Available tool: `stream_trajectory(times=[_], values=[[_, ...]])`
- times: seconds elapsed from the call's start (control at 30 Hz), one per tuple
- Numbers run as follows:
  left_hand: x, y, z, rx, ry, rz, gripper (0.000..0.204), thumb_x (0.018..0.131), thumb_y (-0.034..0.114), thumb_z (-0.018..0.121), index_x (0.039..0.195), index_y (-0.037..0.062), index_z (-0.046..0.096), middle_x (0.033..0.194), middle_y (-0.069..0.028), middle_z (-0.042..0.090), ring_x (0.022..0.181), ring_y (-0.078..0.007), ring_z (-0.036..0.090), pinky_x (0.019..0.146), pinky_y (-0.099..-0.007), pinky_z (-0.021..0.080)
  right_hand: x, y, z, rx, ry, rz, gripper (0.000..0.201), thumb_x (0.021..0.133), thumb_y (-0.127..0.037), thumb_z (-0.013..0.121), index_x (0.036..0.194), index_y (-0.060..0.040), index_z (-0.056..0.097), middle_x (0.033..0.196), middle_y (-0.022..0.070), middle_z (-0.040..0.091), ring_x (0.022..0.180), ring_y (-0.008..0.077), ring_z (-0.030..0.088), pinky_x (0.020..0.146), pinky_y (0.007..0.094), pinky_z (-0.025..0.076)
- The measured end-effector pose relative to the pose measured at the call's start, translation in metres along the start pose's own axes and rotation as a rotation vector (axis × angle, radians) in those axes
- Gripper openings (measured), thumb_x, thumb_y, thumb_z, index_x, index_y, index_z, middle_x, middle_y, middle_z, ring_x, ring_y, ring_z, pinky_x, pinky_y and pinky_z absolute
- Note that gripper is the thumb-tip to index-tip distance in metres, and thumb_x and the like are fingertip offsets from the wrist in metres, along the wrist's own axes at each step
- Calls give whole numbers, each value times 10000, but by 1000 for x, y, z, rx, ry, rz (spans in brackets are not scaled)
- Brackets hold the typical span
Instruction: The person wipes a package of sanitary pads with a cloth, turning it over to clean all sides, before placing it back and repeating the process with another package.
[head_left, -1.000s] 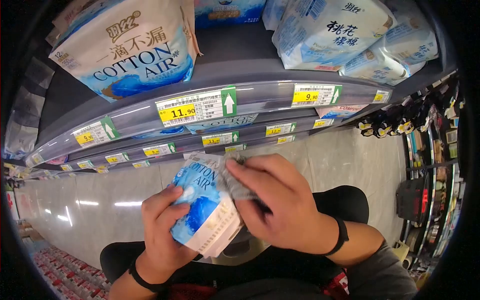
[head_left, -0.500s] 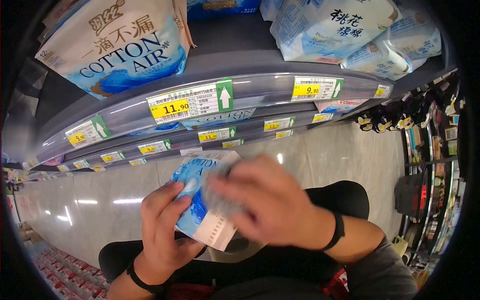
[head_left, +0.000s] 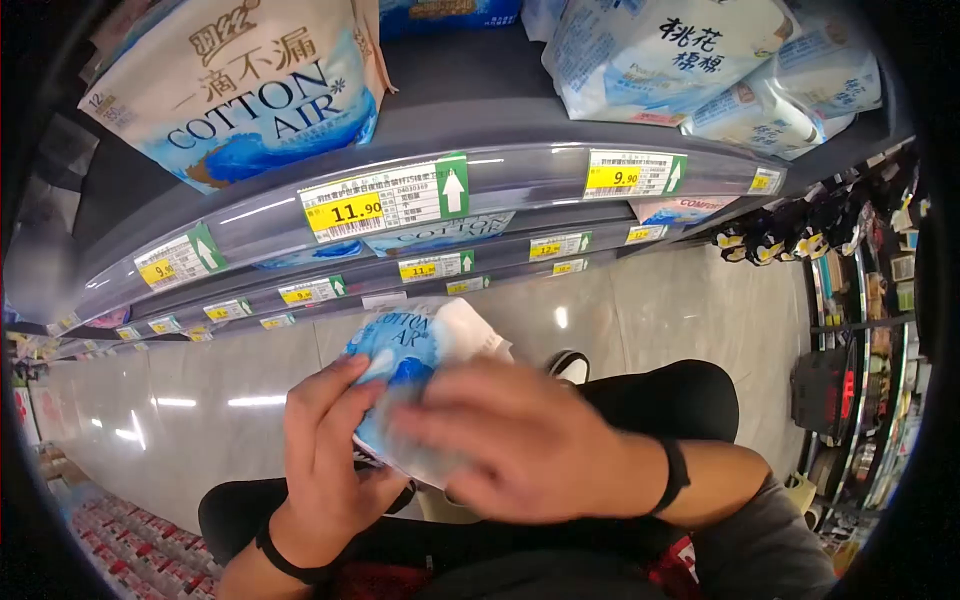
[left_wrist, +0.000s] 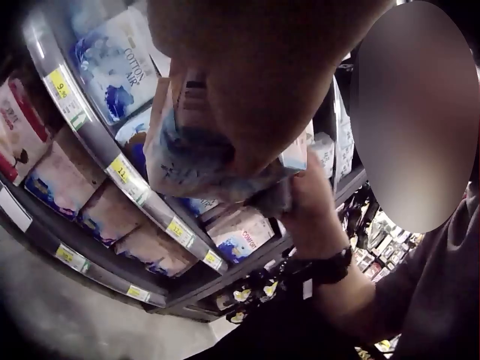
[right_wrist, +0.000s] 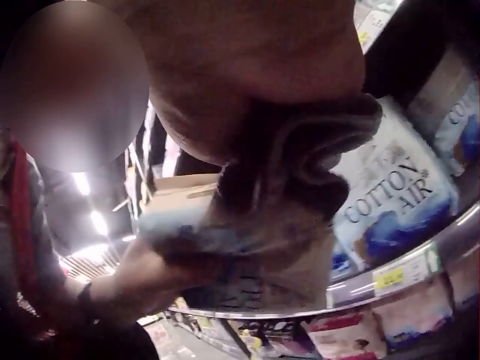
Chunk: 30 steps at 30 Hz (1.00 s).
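A small blue-and-white COTTON AIR package (head_left: 400, 345) is held in front of the body, below the shelf edge. My left hand (head_left: 330, 440) grips it by its left side, fingers over the front. My right hand (head_left: 540, 440), blurred by motion, has a grey cloth (right_wrist: 300, 161) bunched under its fingers and lies across the lower front of the package. Much of the printed front is hidden behind that hand. In the left wrist view the package (left_wrist: 176, 169) appears below the near hand, and the other hand (left_wrist: 311, 217) reaches it from the right.
A shelf (head_left: 450, 125) with price tags runs above the hands. On it stand a large COTTON AIR bag (head_left: 270, 100) and white-blue packs (head_left: 670, 60). Lower tiers hold more packs. Tiled floor (head_left: 180, 370) lies below; a black basket (head_left: 825, 395) is at the right.
My right hand has moved the grey cloth down and left across the package front, from its upper right side. The package has turned slightly in my left hand, which keeps its grip.
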<state>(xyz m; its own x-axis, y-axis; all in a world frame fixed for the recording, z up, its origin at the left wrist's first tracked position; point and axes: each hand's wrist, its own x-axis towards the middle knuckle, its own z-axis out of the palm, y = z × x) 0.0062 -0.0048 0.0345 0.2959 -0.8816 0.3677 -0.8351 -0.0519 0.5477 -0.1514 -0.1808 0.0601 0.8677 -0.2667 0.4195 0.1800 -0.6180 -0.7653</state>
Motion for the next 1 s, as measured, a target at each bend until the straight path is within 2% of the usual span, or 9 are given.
stream_trajectory(times=[0.13,0.2,0.27,0.37,0.57,0.67,0.83,0.93,1.0], values=[[-4,-8,5,-57,6,28,823,661,154,1013,1354,18,590,1415,-240,605,1279,-409,631,1049,-470,538,-4,14,-1,-41,44,-23,510,771,3,792,1279,-23,755,1126,149,659,917,345,686,830,419,586],[-4,-10,10,-171,64,-5,860,671,161,1020,1391,26,570,1402,-237,600,1287,-402,627,1049,-457,530,8,29,-24,-157,132,89,464,800,23,758,1264,5,750,1095,158,680,905,321,687,826,383,573],[-5,-17,15,-276,68,-106,933,703,151,1022,1460,27,491,1431,-213,560,1324,-355,616,1098,-442,516,14,43,-42,-237,256,169,436,821,25,743,1256,18,749,1057,161,692,902,301,689,820,365,564],[-4,-22,17,-357,59,-234,938,757,72,977,1506,25,414,1448,-163,556,1373,-260,599,1157,-419,511,19,40,-54,-129,391,103,404,836,6,736,1239,21,761,1008,166,705,899,278,693,802,346,555],[-7,-16,22,-593,135,-445,949,719,103,1007,1484,-10,457,1434,-172,543,1344,-297,599,1108,-409,510,0,33,-19,-231,138,81,476,804,-59,813,1270,-2,734,1089,162,666,961,329,694,832,408,599],[-3,-19,18,-312,92,-281,954,708,107,1011,1483,-6,467,1444,-172,537,1347,-303,595,1112,-417,505,-9,9,7,-121,46,-32,463,790,-58,829,1246,-17,761,1142,155,663,915,337,693,805,409,602],[-4,-16,22,-259,211,-199,897,710,146,1015,1442,-1,518,1429,-232,558,1342,-355,590,1111,-443,494,3,26,-9,-285,66,116,466,796,-39,826,1256,-19,755,1147,161,674,947,347,699,814,415,601],[0,-9,12,-141,169,-139,896,705,150,1019,1434,5,518,1417,-242,563,1328,-379,600,1106,-459,495,3,29,-7,-264,89,148,460,838,-107,791,1277,-20,686,1119,153,643,1066,349,680,915,447,597],[-1,-12,13,-130,177,-133,894,695,158,1019,1424,8,525,1405,-252,566,1313,-401,607,1104,-468,493,-5,6,6,-166,18,45,529,807,-95,803,1320,-20,697,1148,139,630,1038,354,685,922,443,605]])
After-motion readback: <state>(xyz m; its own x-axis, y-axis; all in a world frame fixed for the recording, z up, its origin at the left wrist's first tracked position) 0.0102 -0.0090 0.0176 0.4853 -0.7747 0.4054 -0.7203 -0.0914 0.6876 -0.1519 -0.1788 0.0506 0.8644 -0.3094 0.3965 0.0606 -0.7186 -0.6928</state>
